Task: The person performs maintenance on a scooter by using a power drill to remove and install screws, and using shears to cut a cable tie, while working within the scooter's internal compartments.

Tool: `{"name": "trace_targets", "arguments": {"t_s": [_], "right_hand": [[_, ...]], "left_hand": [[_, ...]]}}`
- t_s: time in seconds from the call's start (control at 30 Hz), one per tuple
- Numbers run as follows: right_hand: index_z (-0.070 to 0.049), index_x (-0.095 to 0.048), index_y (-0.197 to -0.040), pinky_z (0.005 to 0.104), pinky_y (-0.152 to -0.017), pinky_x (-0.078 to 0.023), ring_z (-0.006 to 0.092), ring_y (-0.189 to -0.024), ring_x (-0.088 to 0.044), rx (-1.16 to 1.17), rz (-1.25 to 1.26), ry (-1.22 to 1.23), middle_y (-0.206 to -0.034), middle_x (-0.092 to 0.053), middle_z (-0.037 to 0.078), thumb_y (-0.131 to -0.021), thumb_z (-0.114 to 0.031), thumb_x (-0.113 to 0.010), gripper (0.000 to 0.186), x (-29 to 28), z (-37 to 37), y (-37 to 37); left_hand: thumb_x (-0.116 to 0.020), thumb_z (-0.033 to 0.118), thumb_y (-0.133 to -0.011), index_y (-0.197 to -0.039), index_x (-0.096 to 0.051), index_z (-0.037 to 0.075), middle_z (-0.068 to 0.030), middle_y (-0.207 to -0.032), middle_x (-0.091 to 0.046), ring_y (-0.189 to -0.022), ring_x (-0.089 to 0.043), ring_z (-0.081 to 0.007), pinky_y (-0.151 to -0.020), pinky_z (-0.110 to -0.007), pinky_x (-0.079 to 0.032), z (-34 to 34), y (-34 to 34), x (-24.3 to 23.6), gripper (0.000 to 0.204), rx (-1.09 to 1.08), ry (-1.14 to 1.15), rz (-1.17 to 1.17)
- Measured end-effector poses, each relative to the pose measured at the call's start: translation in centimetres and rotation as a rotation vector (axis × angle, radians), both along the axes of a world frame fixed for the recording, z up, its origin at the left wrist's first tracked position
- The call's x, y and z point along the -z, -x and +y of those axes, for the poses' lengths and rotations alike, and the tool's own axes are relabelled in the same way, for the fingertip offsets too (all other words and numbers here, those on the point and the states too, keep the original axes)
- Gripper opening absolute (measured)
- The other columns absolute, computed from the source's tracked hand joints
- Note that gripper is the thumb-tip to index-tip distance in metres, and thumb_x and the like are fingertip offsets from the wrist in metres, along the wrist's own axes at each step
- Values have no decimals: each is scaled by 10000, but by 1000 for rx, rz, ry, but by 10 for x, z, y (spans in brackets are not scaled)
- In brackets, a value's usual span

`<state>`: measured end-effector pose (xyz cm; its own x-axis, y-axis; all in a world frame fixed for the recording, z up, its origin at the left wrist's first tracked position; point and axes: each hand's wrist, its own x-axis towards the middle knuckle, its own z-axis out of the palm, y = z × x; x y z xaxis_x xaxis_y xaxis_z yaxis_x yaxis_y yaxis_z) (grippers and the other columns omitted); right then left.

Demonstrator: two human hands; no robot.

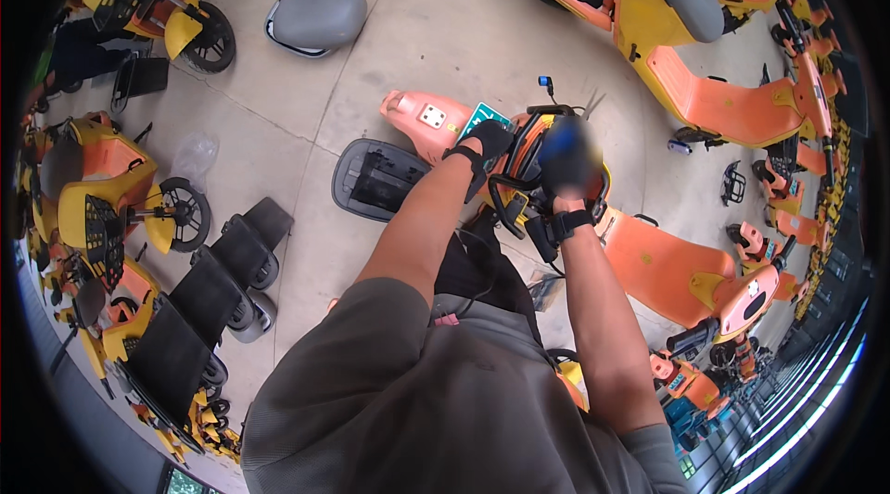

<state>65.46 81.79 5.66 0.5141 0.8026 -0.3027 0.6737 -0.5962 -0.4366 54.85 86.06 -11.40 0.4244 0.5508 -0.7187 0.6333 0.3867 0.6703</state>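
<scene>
An orange and yellow electric scooter [663, 258] stands in front of me with its seat off and its black frame rails bare. My left hand [489, 140], in a black glove, is closed at the scooter's tail beside a green number plate [482, 120]; what its fingers hold is hidden. Over the bare seat opening is my right hand [567, 160], in a dark blue and black glove. It is blurred, so its fingers cannot be made out. Thin grey prongs [593, 105] stick out just beyond it. A small blue-tipped part [546, 84] juts up past the black rail.
A grey scooter seat [320, 19] lies on the concrete floor ahead, and an upturned one [378, 181] beside the scooter's tail. Black panels [185, 309] are lined up at the left. More orange and yellow scooters [667, 21] stand on both sides. A clear plastic bag [195, 156] lies left.
</scene>
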Motion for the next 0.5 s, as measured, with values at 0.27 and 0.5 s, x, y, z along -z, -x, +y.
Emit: {"name": "trace_targets", "arguments": {"t_s": [0.27, 0.5], "right_hand": [[-14, -431, -1126, 406, -840, -415, 388, -1013, -533, 288, 104, -95, -1040, -570, 242, -853, -418, -526, 496, 20, 20, 11], [-38, -408, -1126, 421, -828, -416, 388, -1002, -537, 258, 112, -41, -1049, -568, 225, -862, -418, -501, 471, 13, 25, 22]], "left_hand": [[-476, 462, -826, -891, -648, 20, -171, -787, -648, -767, -637, -280, -666, -366, -484, -12, 2, -4, 479, -116, 16, -1], [-556, 399, -769, -866, -662, 19, -187, -850, -651, -846, -632, -298, -711, -351, -489, -7, 7, -2, 406, -69, 81, 42]]}}
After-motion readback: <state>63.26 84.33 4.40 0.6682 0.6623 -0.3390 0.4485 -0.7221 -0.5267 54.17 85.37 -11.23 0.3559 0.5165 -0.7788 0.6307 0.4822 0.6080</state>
